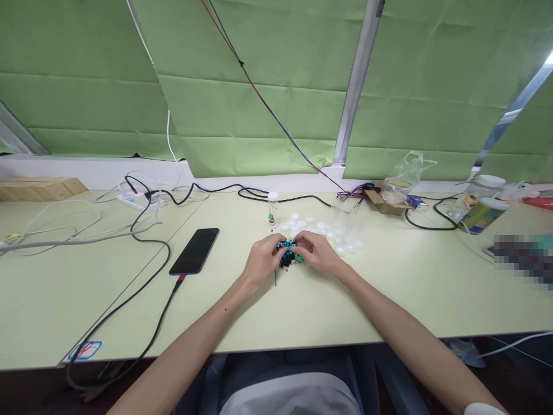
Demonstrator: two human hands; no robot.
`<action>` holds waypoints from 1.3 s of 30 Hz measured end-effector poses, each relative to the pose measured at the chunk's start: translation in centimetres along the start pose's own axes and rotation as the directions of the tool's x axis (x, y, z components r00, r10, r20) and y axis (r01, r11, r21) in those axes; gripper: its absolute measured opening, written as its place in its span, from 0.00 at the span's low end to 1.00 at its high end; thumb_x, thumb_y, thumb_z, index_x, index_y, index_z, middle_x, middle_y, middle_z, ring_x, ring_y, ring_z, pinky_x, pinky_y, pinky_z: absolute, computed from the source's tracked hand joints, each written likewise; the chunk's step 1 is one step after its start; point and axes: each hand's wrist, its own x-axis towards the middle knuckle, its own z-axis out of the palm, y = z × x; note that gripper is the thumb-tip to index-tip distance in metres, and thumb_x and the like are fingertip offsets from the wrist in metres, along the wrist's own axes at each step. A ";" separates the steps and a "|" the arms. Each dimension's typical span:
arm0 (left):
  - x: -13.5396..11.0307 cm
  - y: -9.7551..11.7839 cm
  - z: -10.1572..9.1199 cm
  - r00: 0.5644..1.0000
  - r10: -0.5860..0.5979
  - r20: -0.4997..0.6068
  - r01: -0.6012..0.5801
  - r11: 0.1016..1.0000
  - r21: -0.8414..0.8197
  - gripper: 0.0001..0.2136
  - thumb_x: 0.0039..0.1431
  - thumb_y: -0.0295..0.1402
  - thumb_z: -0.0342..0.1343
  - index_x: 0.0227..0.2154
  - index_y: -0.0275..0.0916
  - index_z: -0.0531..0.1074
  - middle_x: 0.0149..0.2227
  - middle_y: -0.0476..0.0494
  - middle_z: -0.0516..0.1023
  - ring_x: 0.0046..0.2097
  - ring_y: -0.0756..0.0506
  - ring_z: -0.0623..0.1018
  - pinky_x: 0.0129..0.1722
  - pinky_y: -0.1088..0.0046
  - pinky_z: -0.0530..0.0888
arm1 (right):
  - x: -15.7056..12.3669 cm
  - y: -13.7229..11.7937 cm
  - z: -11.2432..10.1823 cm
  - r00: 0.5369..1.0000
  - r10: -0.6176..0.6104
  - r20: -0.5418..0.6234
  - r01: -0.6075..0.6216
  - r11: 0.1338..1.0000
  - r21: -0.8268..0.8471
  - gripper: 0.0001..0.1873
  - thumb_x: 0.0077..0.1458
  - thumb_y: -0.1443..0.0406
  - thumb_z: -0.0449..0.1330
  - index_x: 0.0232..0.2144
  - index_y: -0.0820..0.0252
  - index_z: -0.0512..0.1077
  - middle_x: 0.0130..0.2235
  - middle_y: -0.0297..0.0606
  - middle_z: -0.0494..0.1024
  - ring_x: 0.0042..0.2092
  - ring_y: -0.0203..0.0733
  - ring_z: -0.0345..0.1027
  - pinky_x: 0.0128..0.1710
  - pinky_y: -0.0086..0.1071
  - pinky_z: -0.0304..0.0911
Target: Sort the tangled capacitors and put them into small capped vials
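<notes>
My left hand [264,257] and my right hand [318,250] meet over the middle of the desk, fingers pinched from both sides on a small blue and black toy piece [287,244]. Its exact kind is too small to make out. Right below, between the hands, lies a little heap of black, blue and green parts [287,260]. A thin dark rod [275,279] rests beside my left hand. Behind the hands stands a clear tube [272,208] with a white cap and green and dark bits inside. Several translucent white caps [322,227] lie scattered behind my right hand.
A phone [194,251] on a black cable lies to the left. Further left are a power strip [138,200], loose cables and wooden blocks [43,188]. On the right stand a cardboard box [386,203] with a plastic bag, a labelled container [484,215] and a clear jar [486,187].
</notes>
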 end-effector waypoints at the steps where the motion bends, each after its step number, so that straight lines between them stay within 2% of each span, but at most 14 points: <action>1: 0.0 0.0 0.0 1.000 -0.001 0.003 0.001 1.000 -0.002 0.05 0.58 0.26 0.58 0.36 0.41 0.73 0.31 0.49 0.79 0.27 0.50 0.75 0.29 0.75 0.71 | 0.0 0.0 0.0 1.000 -0.005 -0.001 0.005 1.000 -0.001 0.13 0.61 0.55 0.57 0.35 0.58 0.69 0.29 0.34 0.73 0.28 0.35 0.63 0.29 0.29 0.58; 6: -0.1 0.1 0.0 1.000 0.002 0.020 -0.001 1.000 -0.009 0.05 0.58 0.26 0.58 0.37 0.41 0.73 0.32 0.49 0.79 0.27 0.50 0.75 0.30 0.75 0.71 | 0.1 0.0 -0.1 1.000 -0.022 0.011 0.022 0.996 -0.081 0.21 0.65 0.57 0.51 0.22 0.59 0.65 0.20 0.29 0.65 0.24 0.33 0.55 0.27 0.29 0.51; 11: 0.0 0.1 0.0 1.000 0.002 0.030 -0.002 1.000 -0.014 0.04 0.59 0.27 0.57 0.37 0.41 0.73 0.33 0.49 0.80 0.27 0.50 0.76 0.31 0.74 0.72 | 0.1 -0.1 -0.1 0.999 0.012 0.049 -0.010 0.999 -0.043 0.25 0.67 0.57 0.46 0.20 0.59 0.67 0.18 0.30 0.66 0.23 0.33 0.59 0.31 0.29 0.55; 16: 0.0 -0.1 0.1 1.000 0.009 0.024 -0.009 1.000 -0.017 0.04 0.59 0.27 0.57 0.37 0.41 0.73 0.33 0.49 0.80 0.26 0.50 0.75 0.29 0.74 0.71 | 0.1 0.2 0.0 1.000 0.021 0.012 -0.021 0.999 -0.040 0.28 0.67 0.55 0.46 0.18 0.59 0.66 0.18 0.30 0.66 0.23 0.33 0.58 0.30 0.29 0.55; 19: -0.1 -0.2 0.1 1.000 0.007 0.013 -0.007 1.000 -0.017 0.04 0.59 0.27 0.57 0.37 0.42 0.73 0.32 0.49 0.80 0.26 0.50 0.75 0.29 0.74 0.71 | 0.2 0.3 0.0 0.998 0.033 -0.053 -0.037 0.996 -0.077 0.24 0.65 0.53 0.50 0.21 0.59 0.67 0.20 0.31 0.67 0.24 0.34 0.57 0.27 0.30 0.53; 21: -0.1 -0.2 0.1 1.000 0.001 0.010 -0.001 1.000 -0.013 0.04 0.59 0.28 0.57 0.37 0.42 0.73 0.32 0.49 0.80 0.26 0.50 0.75 0.29 0.74 0.71 | 0.2 0.3 0.0 0.996 0.046 -0.072 -0.050 0.997 -0.056 0.21 0.63 0.51 0.53 0.26 0.59 0.70 0.23 0.32 0.70 0.25 0.34 0.59 0.27 0.30 0.54; 24: -0.1 -0.1 0.1 1.000 0.000 0.007 0.000 1.000 -0.006 0.04 0.60 0.28 0.57 0.37 0.42 0.73 0.32 0.48 0.80 0.27 0.50 0.76 0.29 0.74 0.71 | 0.1 0.1 0.0 0.997 0.057 -0.042 -0.057 0.998 0.013 0.16 0.59 0.51 0.58 0.36 0.58 0.71 0.27 0.33 0.73 0.26 0.35 0.63 0.27 0.30 0.58; 27: -0.1 0.0 0.0 1.000 0.008 0.009 -0.008 1.000 0.001 0.04 0.59 0.27 0.57 0.37 0.41 0.73 0.33 0.48 0.80 0.27 0.50 0.76 0.30 0.74 0.71 | 0.0 0.0 0.0 0.999 0.034 -0.005 -0.033 0.999 0.039 0.15 0.58 0.53 0.60 0.38 0.57 0.70 0.28 0.33 0.73 0.27 0.36 0.64 0.28 0.30 0.60; 32: 0.0 0.1 0.0 1.000 0.010 0.020 -0.010 1.000 -0.001 0.04 0.59 0.28 0.57 0.37 0.41 0.74 0.33 0.48 0.80 0.27 0.50 0.76 0.29 0.74 0.71 | 0.0 0.1 0.0 1.000 0.015 0.019 -0.016 0.999 0.044 0.12 0.60 0.55 0.57 0.34 0.58 0.69 0.27 0.33 0.73 0.27 0.35 0.64 0.29 0.29 0.60; 36: -0.1 0.0 0.1 1.000 0.001 0.025 -0.001 1.000 0.002 0.05 0.59 0.28 0.57 0.38 0.42 0.74 0.31 0.48 0.80 0.27 0.50 0.75 0.29 0.74 0.71 | 0.1 -0.1 0.0 1.000 0.013 0.025 -0.012 0.998 -0.057 0.19 0.64 0.55 0.51 0.24 0.59 0.67 0.21 0.30 0.68 0.24 0.34 0.58 0.27 0.29 0.54; 39: -0.1 0.0 0.1 1.000 0.001 0.028 -0.001 1.000 -0.006 0.05 0.59 0.28 0.57 0.37 0.42 0.74 0.31 0.49 0.80 0.26 0.50 0.75 0.29 0.74 0.71 | 0.1 -0.1 0.0 0.999 0.020 0.037 -0.017 0.997 -0.075 0.23 0.66 0.56 0.48 0.21 0.58 0.65 0.18 0.30 0.66 0.23 0.34 0.59 0.29 0.29 0.55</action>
